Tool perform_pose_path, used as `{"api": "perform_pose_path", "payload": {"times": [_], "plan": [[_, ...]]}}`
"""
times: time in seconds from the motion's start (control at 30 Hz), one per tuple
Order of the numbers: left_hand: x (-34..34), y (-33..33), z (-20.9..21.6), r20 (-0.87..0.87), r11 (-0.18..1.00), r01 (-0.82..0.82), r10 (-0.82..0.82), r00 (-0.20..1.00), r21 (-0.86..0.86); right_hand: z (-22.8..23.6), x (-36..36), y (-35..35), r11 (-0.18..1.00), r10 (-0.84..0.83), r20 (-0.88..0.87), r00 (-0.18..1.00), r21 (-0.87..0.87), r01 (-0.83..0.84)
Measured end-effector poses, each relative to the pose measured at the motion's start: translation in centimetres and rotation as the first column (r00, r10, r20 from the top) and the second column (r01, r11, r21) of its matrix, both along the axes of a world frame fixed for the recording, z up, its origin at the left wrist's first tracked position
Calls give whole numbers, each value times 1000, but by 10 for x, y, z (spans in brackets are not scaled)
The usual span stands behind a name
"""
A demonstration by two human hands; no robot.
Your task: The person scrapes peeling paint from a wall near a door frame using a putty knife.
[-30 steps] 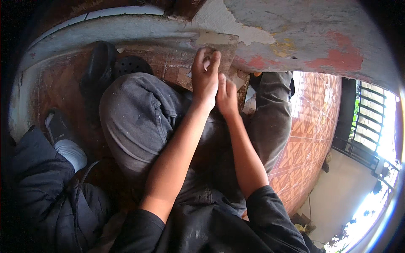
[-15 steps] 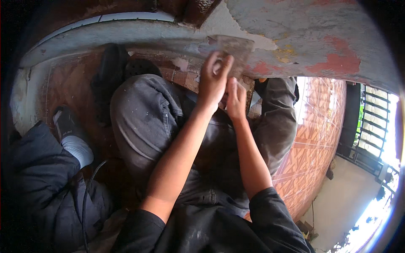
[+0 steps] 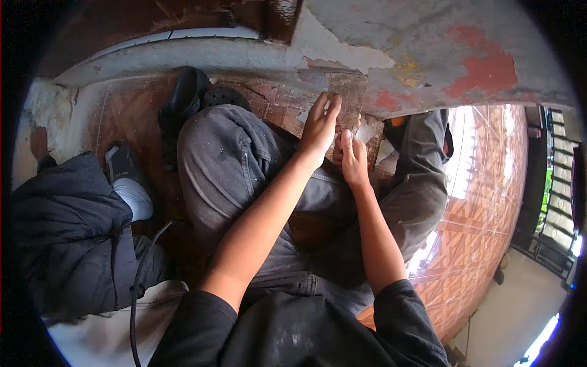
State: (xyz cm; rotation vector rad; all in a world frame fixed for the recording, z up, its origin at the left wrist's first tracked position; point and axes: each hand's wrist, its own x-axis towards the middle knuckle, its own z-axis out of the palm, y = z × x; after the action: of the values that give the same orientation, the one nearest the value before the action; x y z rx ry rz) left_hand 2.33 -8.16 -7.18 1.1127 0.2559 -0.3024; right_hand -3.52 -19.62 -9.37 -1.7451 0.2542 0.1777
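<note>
My right hand (image 3: pixel 353 160) is closed low on a scraper (image 3: pixel 347 98), thumb pointing up; the handle is mostly hidden in the grip. Its flat, dirty grey-brown blade stands up, wider at the top, in front of the wall base. My left hand (image 3: pixel 320 128) is along the blade's left side, fingers stretched upward and apart from a grip; whether they touch the metal I cannot tell. Behind lies the low wall (image 3: pixel 422 55), its grey paint peeled to red and yellow patches.
My bent legs in grey trousers (image 3: pixel 214 153) frame the hands. Black clogs (image 3: pixel 189 92) lie by the wall at far left. Another person's leg (image 3: pixel 73 226) and shoe (image 3: pixel 125 168) are at left, near a black cable (image 3: pixel 137 287). Patterned tiles (image 3: pixel 477 226) stretch right toward a barred gate (image 3: pixel 556 183).
Both hands and the scraper sit slightly lower and farther right in the picture. The left fingers, curled and blurred before, are now straighter. The view has shifted a little.
</note>
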Motion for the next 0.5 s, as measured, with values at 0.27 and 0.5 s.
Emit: {"api": "perform_pose_path", "payload": {"times": [0.27,0.5], "plan": [[5,-7,-15,19,998,53,-53,998,14,-10,0,-4,987,-30,-6,1000,155,31],[11,-7,-13,17,998,47,-46,999,-53,-16,8,1,998,-49,7,999,36,49]]}}
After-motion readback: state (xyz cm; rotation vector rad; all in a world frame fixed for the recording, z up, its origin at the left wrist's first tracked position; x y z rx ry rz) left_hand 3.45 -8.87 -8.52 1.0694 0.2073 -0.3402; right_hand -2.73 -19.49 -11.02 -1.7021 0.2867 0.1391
